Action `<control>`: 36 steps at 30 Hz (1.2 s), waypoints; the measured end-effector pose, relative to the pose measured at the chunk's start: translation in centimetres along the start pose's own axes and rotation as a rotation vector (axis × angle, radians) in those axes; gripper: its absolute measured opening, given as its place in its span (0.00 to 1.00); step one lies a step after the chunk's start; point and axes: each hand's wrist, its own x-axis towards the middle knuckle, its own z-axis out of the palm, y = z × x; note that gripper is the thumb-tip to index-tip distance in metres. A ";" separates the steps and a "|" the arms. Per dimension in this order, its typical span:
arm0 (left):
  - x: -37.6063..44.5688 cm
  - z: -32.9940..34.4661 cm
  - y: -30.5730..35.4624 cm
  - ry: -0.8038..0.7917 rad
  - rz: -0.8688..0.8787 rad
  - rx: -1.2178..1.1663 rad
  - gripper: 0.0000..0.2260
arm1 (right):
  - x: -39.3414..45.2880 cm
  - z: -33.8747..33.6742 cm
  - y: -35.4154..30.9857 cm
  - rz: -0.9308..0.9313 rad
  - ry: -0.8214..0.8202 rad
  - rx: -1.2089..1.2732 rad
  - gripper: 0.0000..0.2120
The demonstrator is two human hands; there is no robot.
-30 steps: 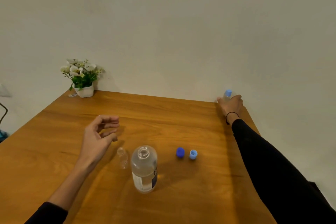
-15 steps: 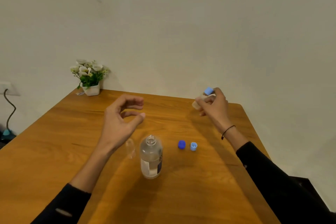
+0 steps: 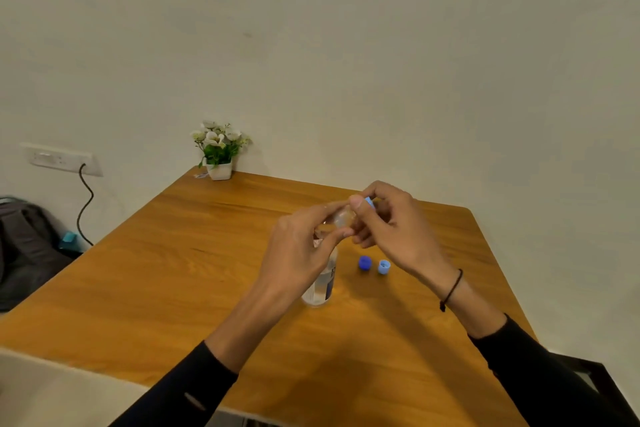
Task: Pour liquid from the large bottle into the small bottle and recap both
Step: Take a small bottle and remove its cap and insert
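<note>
A small clear bottle (image 3: 341,217) with a light blue cap (image 3: 370,202) is held in the air between both hands, above the table. My left hand (image 3: 301,253) grips its body; my right hand (image 3: 388,229) has its fingers closed around the capped end. The large clear bottle (image 3: 323,284) stands upright and uncapped on the wooden table (image 3: 173,270), mostly hidden behind my left hand. A dark blue cap (image 3: 364,262) and a light blue cap (image 3: 383,267) lie on the table just right of it. Another small bottle seen earlier is hidden behind my left hand.
A small white pot of flowers (image 3: 219,152) stands at the table's far left corner against the wall. A wall socket with a black cable (image 3: 85,198) and a dark bag (image 3: 24,246) are off the table to the left.
My right hand brought the small capped bottle from the far right corner toward the middle. My left hand rose and took hold of the bottle's body. The camera tilted up.
</note>
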 end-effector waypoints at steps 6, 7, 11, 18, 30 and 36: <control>-0.7 -0.4 -0.8 -0.048 -0.054 -0.027 0.18 | 0.1 -0.3 -0.7 -0.196 -0.034 -0.384 0.14; -0.6 -0.5 -0.9 -0.061 -0.066 -0.033 0.19 | 0.0 -0.3 -0.7 -0.217 -0.046 -0.394 0.13; -0.9 -1.2 -1.4 -0.234 -0.144 -0.191 0.17 | -0.3 -1.3 -0.5 -0.305 -0.150 -0.400 0.07; -1.5 -0.9 -2.1 -0.206 -0.223 -0.283 0.16 | -1.2 -2.5 -0.7 -0.187 -0.275 -0.184 0.30; -2.0 -0.7 -2.3 -0.185 -0.230 -0.293 0.16 | -0.8 -2.4 -0.7 -0.164 -0.299 -0.472 0.33; -2.1 -0.4 -1.9 -0.180 -0.212 -0.327 0.17 | -0.4 -2.1 -0.7 -0.285 -0.287 -0.510 0.22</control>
